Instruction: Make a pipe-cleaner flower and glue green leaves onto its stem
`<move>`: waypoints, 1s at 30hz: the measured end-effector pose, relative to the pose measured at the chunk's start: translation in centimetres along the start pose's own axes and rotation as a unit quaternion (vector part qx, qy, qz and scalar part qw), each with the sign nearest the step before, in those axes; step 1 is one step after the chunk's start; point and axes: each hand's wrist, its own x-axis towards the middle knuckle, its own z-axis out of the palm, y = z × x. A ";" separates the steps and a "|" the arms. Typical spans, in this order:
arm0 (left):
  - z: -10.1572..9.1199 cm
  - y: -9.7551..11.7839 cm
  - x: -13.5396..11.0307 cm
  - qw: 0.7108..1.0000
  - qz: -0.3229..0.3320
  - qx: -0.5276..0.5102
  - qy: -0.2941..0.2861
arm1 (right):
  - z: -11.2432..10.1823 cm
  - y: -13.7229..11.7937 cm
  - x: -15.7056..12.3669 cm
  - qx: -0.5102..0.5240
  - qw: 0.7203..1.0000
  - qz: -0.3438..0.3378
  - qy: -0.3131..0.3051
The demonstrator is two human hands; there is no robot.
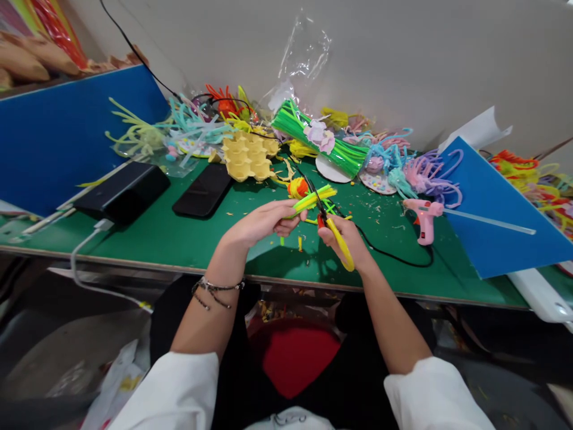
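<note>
My left hand is closed around a small bundle of yellow and green pipe cleaners above the front middle of the table. In my right hand are scissors with yellow and red handles. Their dark blades cross the bundle near its middle; whether they are cutting into it I cannot tell. Just behind the bundle sits an orange and yellow fuzzy ball. Short green and yellow pieces lie on the table below my hands.
Behind are a yellow egg carton, a pack of green pipe cleaners and colourful pipe-cleaner clusters. A pink glue gun stands right, its black cord running across the green table. A phone and black box lie left.
</note>
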 end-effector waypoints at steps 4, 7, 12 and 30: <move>-0.2 -0.3 0.0 1.000 0.018 0.007 -0.001 | 0.0 0.6 -0.2 -0.033 0.999 0.025 -0.002; -0.3 -0.7 0.2 0.999 0.029 0.018 0.004 | -0.1 0.7 -0.2 -0.042 0.998 0.047 -0.006; -0.9 -1.0 0.2 1.000 0.012 0.017 0.021 | -0.3 0.7 -0.2 -0.020 0.997 0.061 -0.048; -1.2 -0.8 0.0 0.999 0.022 0.038 -0.025 | -0.4 0.2 -0.6 -0.157 0.986 -0.010 -0.061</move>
